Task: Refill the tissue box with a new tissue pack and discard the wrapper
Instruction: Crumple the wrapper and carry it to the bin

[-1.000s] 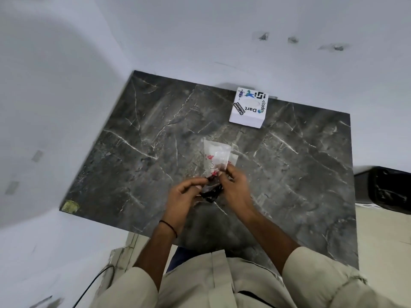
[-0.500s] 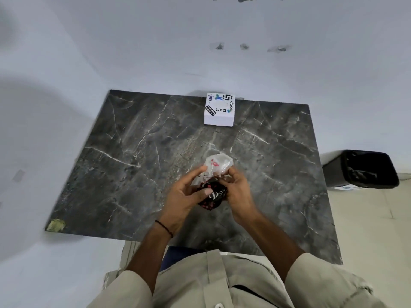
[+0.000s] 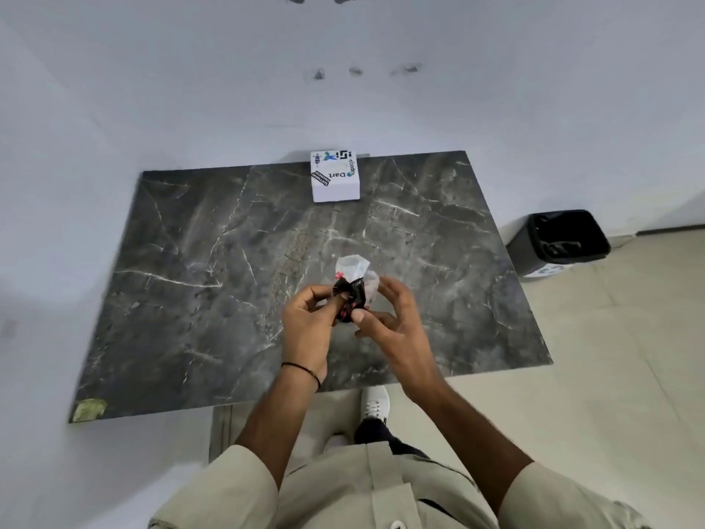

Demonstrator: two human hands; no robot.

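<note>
Two hands, left hand, right hand, pinching crumpled wrapper, upright

A dark grey marble-patterned tabletop with white veins stands against a pale wall, which bears a few small dark marks. A yellowish sticker sits on the tabletop's near left corner. Beige floor tiles lie to the right.
</note>
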